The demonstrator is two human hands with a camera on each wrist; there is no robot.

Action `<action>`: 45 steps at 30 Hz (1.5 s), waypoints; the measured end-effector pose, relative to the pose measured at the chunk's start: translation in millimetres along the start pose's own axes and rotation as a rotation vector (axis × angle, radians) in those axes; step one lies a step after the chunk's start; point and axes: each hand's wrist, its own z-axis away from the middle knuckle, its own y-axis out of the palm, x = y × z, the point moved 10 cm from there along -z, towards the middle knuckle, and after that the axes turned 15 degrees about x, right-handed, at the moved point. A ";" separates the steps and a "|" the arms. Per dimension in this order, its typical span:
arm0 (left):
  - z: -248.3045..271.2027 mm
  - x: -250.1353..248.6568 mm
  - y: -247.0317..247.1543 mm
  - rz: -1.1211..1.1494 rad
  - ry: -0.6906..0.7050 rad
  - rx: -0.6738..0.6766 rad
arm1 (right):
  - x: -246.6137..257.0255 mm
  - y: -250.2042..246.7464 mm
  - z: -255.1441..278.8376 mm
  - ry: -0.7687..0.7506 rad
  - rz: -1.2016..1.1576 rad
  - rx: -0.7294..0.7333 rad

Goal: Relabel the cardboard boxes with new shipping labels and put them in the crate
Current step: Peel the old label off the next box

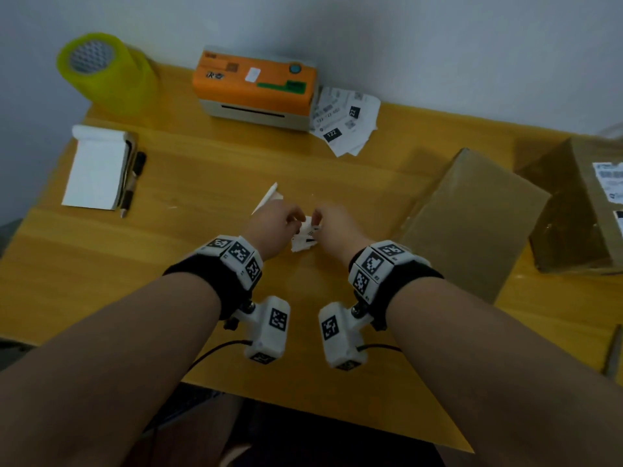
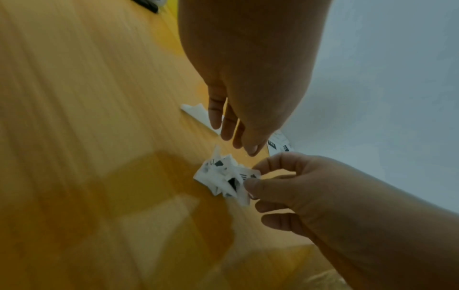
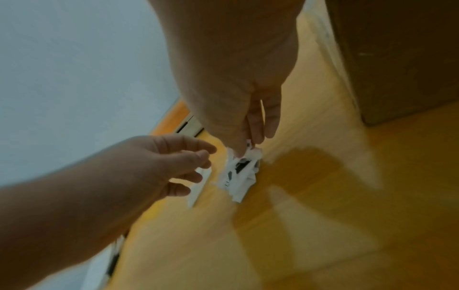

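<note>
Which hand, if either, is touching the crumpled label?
Right hand touching: the left wrist view shows its thumb and forefinger pinching the crumpled label. Left hand apart: the right wrist view shows table between its fingers and the paper.

We read "122" in white on a black patch of the front sheet in the loose printed labels (image 1: 344,123) lying at the far edge of the table (image 1: 209,170), just beside the orange label printer (image 1: 256,85). A second black patch there shows "22". All other print, including that on the cardboard box (image 1: 593,203) at the right edge, is too blurred to read.
</note>
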 end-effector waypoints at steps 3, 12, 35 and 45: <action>-0.3 14.4 0.4 0.053 -0.043 -0.005 | 2.7 -0.4 -8.2 0.017 0.125 0.003; 7.1 38.9 -14.4 0.154 -0.111 -0.036 | -5.8 -4.2 -16.8 0.083 0.212 0.102; -129.9 -68.1 -76.3 -0.235 -0.034 0.001 | -40.1 -218.3 36.9 0.017 -0.088 -0.324; -188.2 -59.1 -44.8 -0.528 -0.079 0.088 | -48.6 -217.4 -21.7 0.008 -0.141 -0.229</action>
